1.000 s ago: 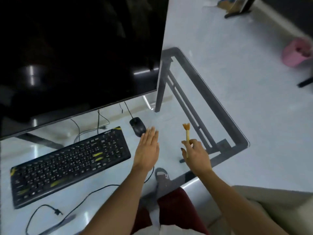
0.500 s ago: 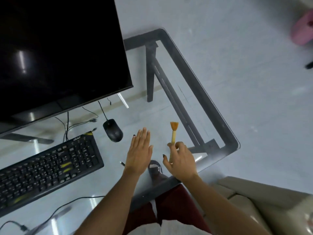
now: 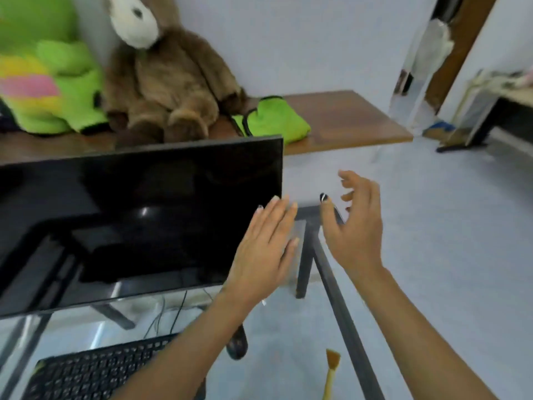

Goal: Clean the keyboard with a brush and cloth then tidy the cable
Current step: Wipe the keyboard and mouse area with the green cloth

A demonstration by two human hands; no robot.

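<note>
The small brush (image 3: 331,371), with a wooden handle and orange bristles, lies on the glass desk (image 3: 282,350) at the bottom right, free of both hands. Part of the black keyboard (image 3: 95,370) shows at the bottom left, partly behind my left forearm. My left hand (image 3: 264,249) is raised flat with its fingers together, in front of the monitor's right edge. Just to its right, my right hand (image 3: 356,226) is lifted with fingers spread and holds nothing. A green cloth (image 3: 274,119) lies on the wooden shelf behind the monitor. Thin black cables (image 3: 176,313) hang under the monitor.
A large black monitor (image 3: 129,220) fills the left middle. A black mouse (image 3: 238,346) sits partly behind my left forearm. A brown plush toy (image 3: 167,82) and a green plush toy (image 3: 49,88) sit on the wooden shelf (image 3: 346,116). The desk's dark metal frame (image 3: 346,327) runs down the right.
My view has tilted up from the desk to the shelf. My right hand has let go of the brush, which now lies on the glass. Both hands have risen, empty.
</note>
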